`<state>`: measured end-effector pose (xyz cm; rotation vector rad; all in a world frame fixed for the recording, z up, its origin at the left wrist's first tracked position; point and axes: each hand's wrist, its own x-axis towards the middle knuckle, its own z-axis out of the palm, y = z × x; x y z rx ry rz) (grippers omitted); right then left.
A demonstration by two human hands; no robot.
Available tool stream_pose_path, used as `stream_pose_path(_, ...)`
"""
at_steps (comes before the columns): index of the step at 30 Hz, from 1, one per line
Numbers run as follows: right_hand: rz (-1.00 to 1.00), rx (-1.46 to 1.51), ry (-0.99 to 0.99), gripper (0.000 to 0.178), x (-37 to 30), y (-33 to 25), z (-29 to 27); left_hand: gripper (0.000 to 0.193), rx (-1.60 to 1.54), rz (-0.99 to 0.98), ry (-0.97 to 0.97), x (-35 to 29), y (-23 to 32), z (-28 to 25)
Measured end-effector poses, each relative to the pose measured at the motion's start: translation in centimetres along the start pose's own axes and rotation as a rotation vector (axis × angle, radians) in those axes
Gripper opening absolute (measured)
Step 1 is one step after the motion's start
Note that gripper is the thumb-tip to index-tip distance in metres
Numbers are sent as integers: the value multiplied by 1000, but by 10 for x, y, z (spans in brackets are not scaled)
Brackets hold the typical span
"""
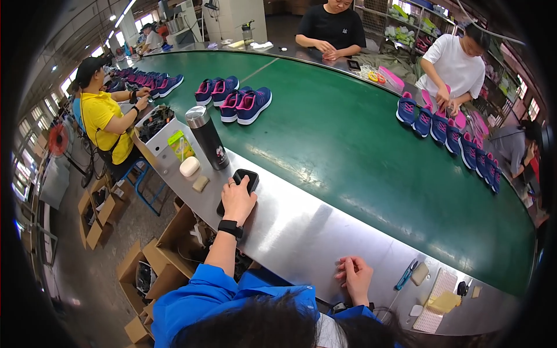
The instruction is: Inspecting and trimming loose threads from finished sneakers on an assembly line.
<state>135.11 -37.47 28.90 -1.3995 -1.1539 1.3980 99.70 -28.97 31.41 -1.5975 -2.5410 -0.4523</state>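
My left hand [238, 201] lies over a black phone [252, 177] on the metal ledge, its fingers and thumb spanning the phone's width. A dark watch is on that wrist. My right hand [355, 277] hovers at the ledge further right, fingers loosely bent and slightly apart, with nothing seen in it. Beyond the left hand stand a black flask with a steel lid [208, 138], a white rounded case [189, 166] and a small tan block [201, 184]. Right of my right hand lie a blue-handled cutter [406, 275] and a tan block [419, 274].
A green conveyor belt [325, 133] carries navy and pink sneakers [246, 106], with a row [447, 136] at right. Co-workers sit or stand around it. A white bin [156, 136] is at left; a perforated pad [436, 301] lies at right. Cardboard boxes [174, 238] stand below.
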Motion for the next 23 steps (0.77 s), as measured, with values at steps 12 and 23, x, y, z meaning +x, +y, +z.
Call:
stream_pose_path(12, 22, 18, -4, 20, -3, 0, -4, 50, -1, 18, 5, -1, 2, -1)
stream_pose_path(23, 31, 53, -31, 20, -9, 4, -16, 85, -226, 153, -111, -50, 5, -30)
